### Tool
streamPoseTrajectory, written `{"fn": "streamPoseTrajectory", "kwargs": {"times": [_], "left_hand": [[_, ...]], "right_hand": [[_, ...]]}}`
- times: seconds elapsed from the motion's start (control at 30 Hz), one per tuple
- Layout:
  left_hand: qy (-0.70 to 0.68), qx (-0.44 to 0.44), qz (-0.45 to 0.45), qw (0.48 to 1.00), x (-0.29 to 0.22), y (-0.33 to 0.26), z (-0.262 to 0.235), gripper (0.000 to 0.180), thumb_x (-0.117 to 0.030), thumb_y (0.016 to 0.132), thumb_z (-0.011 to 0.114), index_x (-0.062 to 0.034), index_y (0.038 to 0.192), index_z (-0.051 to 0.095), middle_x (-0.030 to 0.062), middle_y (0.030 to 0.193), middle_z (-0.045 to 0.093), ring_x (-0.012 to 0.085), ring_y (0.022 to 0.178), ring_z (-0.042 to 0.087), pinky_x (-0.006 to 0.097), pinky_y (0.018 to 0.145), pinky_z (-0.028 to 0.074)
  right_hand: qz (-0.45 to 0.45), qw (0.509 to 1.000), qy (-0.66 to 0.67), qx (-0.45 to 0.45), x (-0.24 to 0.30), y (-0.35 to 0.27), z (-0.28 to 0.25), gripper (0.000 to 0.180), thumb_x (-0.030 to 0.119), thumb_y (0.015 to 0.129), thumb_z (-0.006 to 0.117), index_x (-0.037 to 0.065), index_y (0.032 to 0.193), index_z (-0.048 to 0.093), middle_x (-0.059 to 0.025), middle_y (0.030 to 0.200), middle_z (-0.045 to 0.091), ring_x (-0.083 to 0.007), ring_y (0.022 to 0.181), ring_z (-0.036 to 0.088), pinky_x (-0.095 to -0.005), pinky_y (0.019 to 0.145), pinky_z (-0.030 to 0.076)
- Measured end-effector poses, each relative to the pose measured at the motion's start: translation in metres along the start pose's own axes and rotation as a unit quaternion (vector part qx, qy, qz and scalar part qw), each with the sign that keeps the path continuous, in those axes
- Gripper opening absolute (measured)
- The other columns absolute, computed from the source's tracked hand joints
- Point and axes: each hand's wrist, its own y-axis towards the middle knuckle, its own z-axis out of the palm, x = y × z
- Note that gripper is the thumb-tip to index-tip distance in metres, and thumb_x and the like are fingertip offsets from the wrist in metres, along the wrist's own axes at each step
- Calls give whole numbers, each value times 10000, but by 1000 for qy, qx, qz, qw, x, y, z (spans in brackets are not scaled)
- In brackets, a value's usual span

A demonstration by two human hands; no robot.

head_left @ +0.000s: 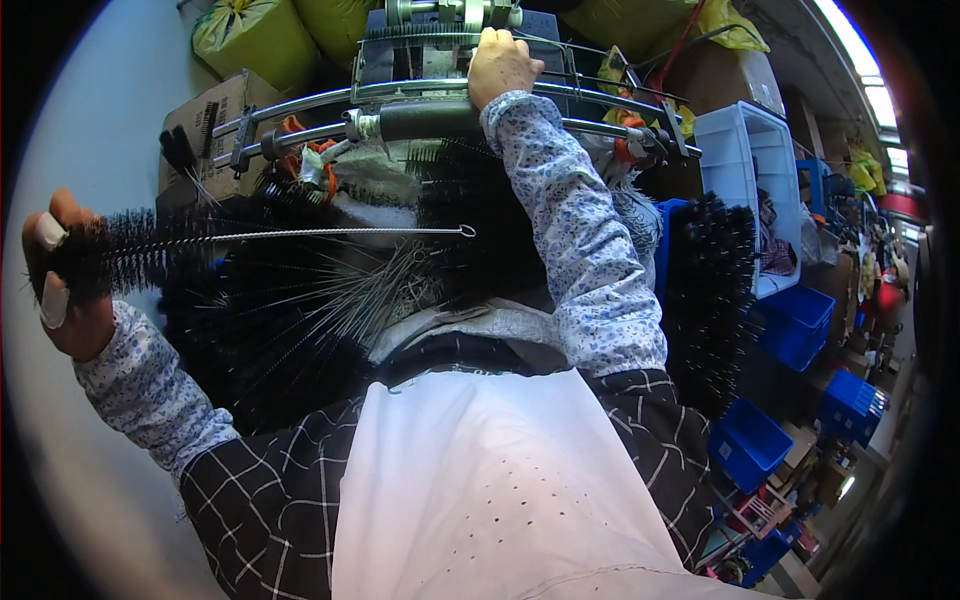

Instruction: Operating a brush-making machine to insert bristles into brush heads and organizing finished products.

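Note:
Out at the far left, my left hand (72,275) is closed round the bristled end of a twisted-wire brush (150,243). White tape wraps some of its fingers. The brush's black bristles fan around the wire, and its bare shaft runs level to the right, ending in a small loop. My right hand (503,68) is closed in a fist at the top of a metal machine (425,88) with long rods. What those fingers grip, if anything, is hidden. Below the machine lies a spread of loose wire brushes (370,290), their looped ends bunched toward me.
A cardboard box (225,125) and yellow sacks (250,40) stand behind the machine at the left. To the right are a dense pile of black brushes (710,290), a white crate (715,150) and several blue bins (797,325). A pale wall (110,100) borders the left side.

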Motion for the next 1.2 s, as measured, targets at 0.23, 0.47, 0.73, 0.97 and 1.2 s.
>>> {"fn": "streamPoseTrajectory", "kwargs": {"times": [0.23, 0.47, 0.73, 0.97, 1.2], "left_hand": [[10, -3, -10, 1000, -1, -5, -11, 398, -302, 716, 566, -32, 932, 370, 74, 846, 301, 145, 695, 301, 264, 635, 292], [-70, 51, -63, 994, 0, -10, -26, 336, -207, 758, 517, -15, 994, 377, 96, 912, 336, 153, 747, 353, 256, 682, 327], [-48, 95, -91, 990, 18, 13, 28, 423, -235, 813, 415, -7, 1161, 339, 105, 1064, 416, 162, 926, 464, 269, 766, 414], [-85, 134, -71, 985, 51, 28, 78, 445, -312, 817, 400, -19, 1150, 360, 83, 990, 452, 119, 802, 490, 234, 588, 437], [-184, 125, -110, 969, 85, 37, 170, 254, -139, 848, 380, -45, 1079, 431, 61, 943, 477, 124, 817, 519, 242, 672, 498]], "right_hand": [[-31, 999, -7, 21, -38, 2, -7, 310, 210, 786, 478, 82, 1069, 472, -93, 990, 516, -265, 942, 502, -451, 766, 391], [-52, 999, -6, -10, -147, 15, -22, 377, 260, 767, 527, 94, 1104, 492, -126, 1016, 537, -278, 941, 518, -370, 813, 399], [59, 980, -170, 81, -188, 57, -48, 376, 440, 831, 332, 253, 1115, 494, -73, 1130, 493, -261, 1039, 452, -433, 849, 359], [-59, 964, 159, 204, -221, 15, -131, 247, 202, 825, 488, 52, 1006, 564, -70, 924, 598, -126, 893, 537, -253, 793, 402], [-270, 815, 377, 348, -76, -54, -138, 422, 316, 838, 464, 37, 1153, 428, -140, 1017, 540, -219, 892, 544, -315, 753, 466]]}}
